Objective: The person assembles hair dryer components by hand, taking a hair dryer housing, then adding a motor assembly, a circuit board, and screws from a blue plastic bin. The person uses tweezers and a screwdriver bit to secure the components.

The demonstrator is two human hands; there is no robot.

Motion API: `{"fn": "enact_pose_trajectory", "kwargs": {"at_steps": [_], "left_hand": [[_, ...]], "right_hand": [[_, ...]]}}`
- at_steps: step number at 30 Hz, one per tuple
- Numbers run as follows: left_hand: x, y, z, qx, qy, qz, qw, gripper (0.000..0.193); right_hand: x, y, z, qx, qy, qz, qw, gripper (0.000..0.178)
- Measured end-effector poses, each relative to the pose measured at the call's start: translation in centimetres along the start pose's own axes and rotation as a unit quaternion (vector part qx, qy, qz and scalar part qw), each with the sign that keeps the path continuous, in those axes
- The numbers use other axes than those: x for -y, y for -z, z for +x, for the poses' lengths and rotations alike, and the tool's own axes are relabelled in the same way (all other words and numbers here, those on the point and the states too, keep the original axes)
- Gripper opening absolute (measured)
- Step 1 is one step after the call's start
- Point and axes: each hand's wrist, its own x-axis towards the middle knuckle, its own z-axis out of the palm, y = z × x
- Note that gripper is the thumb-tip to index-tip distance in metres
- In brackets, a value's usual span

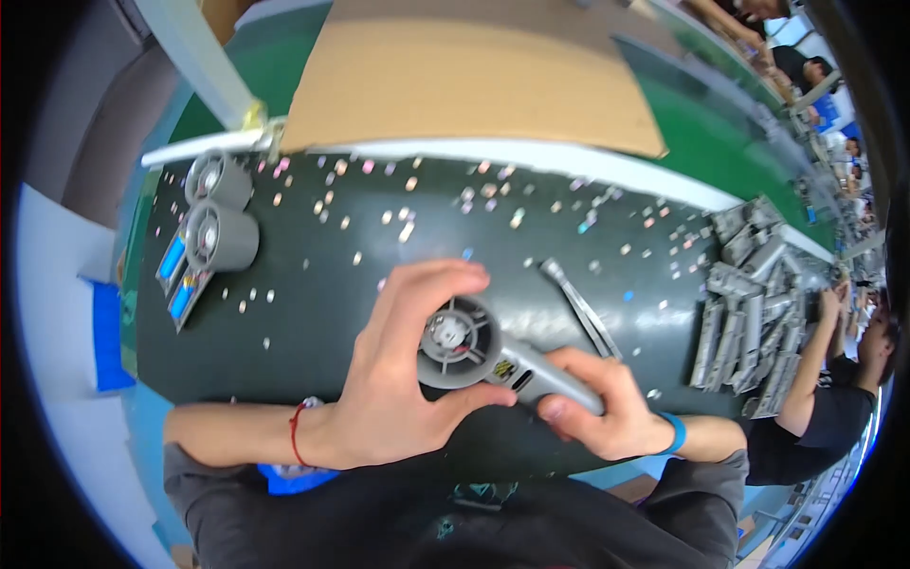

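Note:
A grey handheld fan housing (458,343) is held between both hands above the dark table. Its round, spoked end, with a light motor hub inside, faces up toward me. My left hand (403,365) wraps around that round end, thumb below and fingers above. The straight grey handle slants down to the right, and my right hand (602,403) grips it near its tip. A yellow-and-black patch and a dark slot show on the handle close to the round end. Right of the fan lies a pair of metal tweezers (580,308), touched by neither hand.
Two similar grey fan units (232,242) with blue cylinders in their handles lie at the left. Grey shell parts (749,322) are piled at the right. Small bits dot the dark table (313,351). Cardboard (474,76) spans the far side; a co-worker (834,408) sits at the right.

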Motion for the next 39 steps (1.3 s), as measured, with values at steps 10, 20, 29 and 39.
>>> {"fn": "enact_pose_trajectory", "kwargs": {"at_steps": [10,20,29,39], "left_hand": [[-13.0,7.5,-3.6,0.346,0.154,0.255,0.890,0.022],[-14.9,8.3,-1.1,0.487,0.019,0.252,0.836,0.021],[-12.8,7.5,-0.8,0.509,-0.096,0.191,0.834,0.021],[-10.3,8.5,-1.5,0.444,-0.137,0.161,0.871,0.020]], "right_hand": [[2.3,8.8,12.0,-0.130,-0.112,0.275,0.946,0.046],[0.1,9.0,29.2,-0.381,0.244,-0.410,0.792,0.031],[-1.5,-15.5,27.7,-0.085,0.526,-0.364,0.764,0.066],[2.4,-7.0,18.6,0.035,0.406,-0.280,0.870,0.049]]}}
